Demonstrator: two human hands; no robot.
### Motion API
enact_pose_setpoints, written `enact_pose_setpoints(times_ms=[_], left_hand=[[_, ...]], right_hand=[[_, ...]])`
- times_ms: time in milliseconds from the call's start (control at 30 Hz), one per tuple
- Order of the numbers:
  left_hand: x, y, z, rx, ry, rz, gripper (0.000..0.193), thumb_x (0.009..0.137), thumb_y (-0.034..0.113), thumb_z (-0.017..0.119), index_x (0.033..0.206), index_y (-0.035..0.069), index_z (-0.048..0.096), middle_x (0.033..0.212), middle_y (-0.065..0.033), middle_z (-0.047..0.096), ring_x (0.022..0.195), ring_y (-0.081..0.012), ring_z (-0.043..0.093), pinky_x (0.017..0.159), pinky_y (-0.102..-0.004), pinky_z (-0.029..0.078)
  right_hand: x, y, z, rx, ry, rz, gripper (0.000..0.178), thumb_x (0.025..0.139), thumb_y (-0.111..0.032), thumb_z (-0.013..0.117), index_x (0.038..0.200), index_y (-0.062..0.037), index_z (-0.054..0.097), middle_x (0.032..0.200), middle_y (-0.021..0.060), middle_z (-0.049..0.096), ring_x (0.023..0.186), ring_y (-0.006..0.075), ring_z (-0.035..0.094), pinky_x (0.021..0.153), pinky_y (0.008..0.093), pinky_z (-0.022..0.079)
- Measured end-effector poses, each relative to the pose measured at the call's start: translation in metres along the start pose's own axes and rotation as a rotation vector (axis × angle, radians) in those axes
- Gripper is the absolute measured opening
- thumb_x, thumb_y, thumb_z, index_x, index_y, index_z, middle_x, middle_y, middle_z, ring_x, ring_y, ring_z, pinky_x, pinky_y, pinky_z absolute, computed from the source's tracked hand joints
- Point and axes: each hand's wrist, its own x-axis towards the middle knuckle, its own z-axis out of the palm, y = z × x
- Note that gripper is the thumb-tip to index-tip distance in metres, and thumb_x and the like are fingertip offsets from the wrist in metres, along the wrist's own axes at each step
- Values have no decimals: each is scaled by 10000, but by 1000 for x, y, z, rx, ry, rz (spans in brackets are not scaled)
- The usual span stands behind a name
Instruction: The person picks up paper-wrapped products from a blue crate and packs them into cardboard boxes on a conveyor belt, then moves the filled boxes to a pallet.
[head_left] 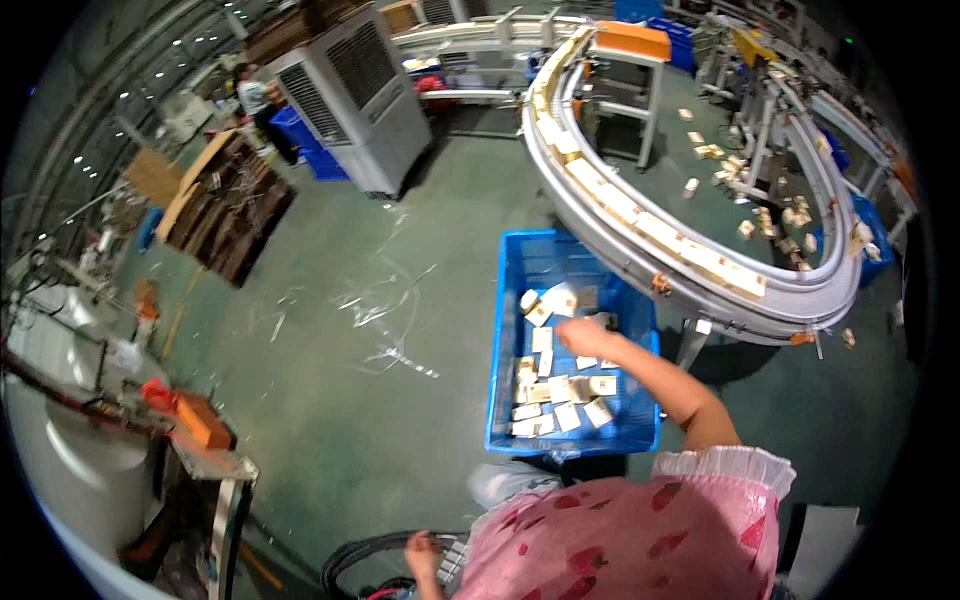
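My right hand (583, 337) reaches down into a blue plastic crate (492, 390), and its fingers are smeared by motion. Loose small white-and-tan boxes (567, 416) lie scattered over the crate's bottom, several near that hand. A pale blurred shape (562, 300) shows just beyond the fingers; I cannot make out whether they hold it. Low by my left side, my left hand (422, 552) is closed with curled fingers. Beside it is a row of pale blocks (453, 563), and whether the hand grips them is unclear.
A curved conveyor (640, 235) carrying a line of small boxes runs past the crate's far right. Fallen boxes (735, 165) litter the floor beyond it. A grey air cooler (355, 95), stacked cardboard (228, 205) and a person (262, 105) stand far left. Black cables (350, 555) coil near my left hand.
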Motion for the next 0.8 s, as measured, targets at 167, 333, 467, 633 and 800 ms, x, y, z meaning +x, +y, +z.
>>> enact_pose_setpoints(times_ms=[167,333,467,633,800], left_hand=[[137,125,-11,337,-53,-37,184,847,98,408,959,-10,506,691,-90,553,518,-124,516,470,-236,424],[244,178,17,326,-166,-44,184,848,93,401,960,-8,508,717,-95,555,539,-127,517,488,-241,434],[331,178,14,242,-179,-207,193,836,124,432,970,9,511,718,-102,562,528,-151,529,476,-257,444],[404,178,32,350,-144,-535,191,814,71,404,963,27,516,670,-107,561,487,-166,532,426,-266,433],[455,233,75,676,-515,-237,199,825,117,418,981,24,500,689,-104,571,520,-161,547,445,-247,430]], right_hand=[[-12,37,-13,-36,379,264,99,660,-117,498,614,-31,515,709,154,524,697,310,514,611,421,418],[90,110,-86,-298,714,446,211,732,-227,522,691,-21,540,782,145,504,787,304,476,663,404,388],[219,179,-160,-322,852,579,289,704,-285,566,789,-9,547,819,163,483,822,313,452,711,401,378],[301,256,-161,-30,547,1021,274,691,-210,530,894,-28,563,957,177,511,880,328,515,741,399,425],[306,242,-201,-110,481,1022,212,653,-124,510,832,-48,594,929,160,516,841,304,527,712,384,437]])
